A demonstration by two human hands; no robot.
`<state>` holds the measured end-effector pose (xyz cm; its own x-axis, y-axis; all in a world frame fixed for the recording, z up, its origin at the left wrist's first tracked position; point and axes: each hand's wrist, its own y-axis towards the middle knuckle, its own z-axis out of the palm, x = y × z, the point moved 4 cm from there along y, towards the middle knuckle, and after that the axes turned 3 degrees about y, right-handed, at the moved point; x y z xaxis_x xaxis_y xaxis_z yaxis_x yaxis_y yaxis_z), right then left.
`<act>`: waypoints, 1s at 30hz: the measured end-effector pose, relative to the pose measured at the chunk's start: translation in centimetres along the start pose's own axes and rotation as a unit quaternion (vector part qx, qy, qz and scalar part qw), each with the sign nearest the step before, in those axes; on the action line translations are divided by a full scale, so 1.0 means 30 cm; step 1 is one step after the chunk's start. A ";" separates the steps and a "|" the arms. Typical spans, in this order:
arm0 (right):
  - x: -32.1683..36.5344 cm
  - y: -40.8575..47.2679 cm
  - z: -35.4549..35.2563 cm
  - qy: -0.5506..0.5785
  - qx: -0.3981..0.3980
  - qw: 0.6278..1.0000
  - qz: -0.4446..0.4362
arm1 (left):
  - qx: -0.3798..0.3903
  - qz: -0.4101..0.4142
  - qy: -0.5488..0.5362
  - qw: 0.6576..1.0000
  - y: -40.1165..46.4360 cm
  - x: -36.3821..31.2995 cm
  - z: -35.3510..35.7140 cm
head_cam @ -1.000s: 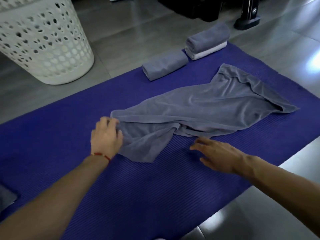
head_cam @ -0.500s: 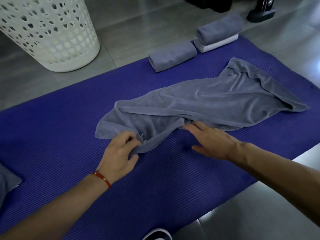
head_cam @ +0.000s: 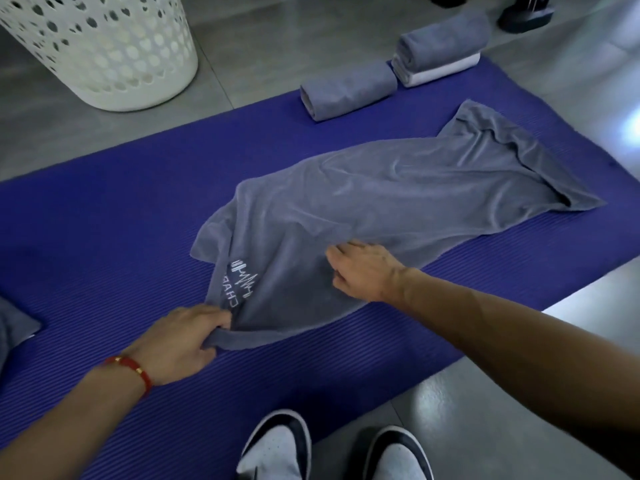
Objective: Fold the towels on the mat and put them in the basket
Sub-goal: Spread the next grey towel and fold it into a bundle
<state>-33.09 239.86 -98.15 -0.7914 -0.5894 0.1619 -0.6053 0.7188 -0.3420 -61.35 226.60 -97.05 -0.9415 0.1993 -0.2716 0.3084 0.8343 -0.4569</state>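
Towel point(head_cam: 381, 202) corner newly unfolded, logo point(head_cam: 242, 284) now exposed.

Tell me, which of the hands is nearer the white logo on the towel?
Left. The left hand pinches the towel's corner just below the logo; the right hand rests farther right.

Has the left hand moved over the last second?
Yes. The left hand has drawn back toward the near edge of the mat, pulling a corner of the grey towel with it.
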 end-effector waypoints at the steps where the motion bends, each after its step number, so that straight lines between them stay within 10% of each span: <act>1: -0.005 -0.005 0.021 -0.020 0.024 0.999 -0.010 | 0.007 -0.016 0.005 1.000 -0.012 0.005 0.031; 7: -0.045 -0.008 0.078 0.004 0.030 0.999 -0.029 | -0.002 -0.075 0.047 0.996 -0.011 0.013 0.038; 11: -0.001 -0.044 0.120 0.002 0.049 0.990 -0.134 | 0.139 -0.089 0.076 0.983 0.008 -0.030 0.016; 16: 0.034 -0.064 0.167 0.018 0.041 0.986 -0.159 | -0.095 -0.186 -0.065 0.976 0.144 0.034 -0.038; 21: 0.050 -0.099 0.137 0.114 0.058 0.984 -0.127 | -0.221 -0.325 -0.205 0.896 0.283 0.161 -0.044; 30: 0.010 -0.229 0.177 0.152 0.137 0.972 -0.115 | -0.188 -0.417 -0.177 0.871 0.452 0.326 -0.083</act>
<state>-28.71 232.81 -100.67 -0.6523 -0.5557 0.5154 -0.7562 0.4311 -0.4923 -66.73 241.13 -103.81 -0.6958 -0.6724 -0.2525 -0.5923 0.7360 -0.3278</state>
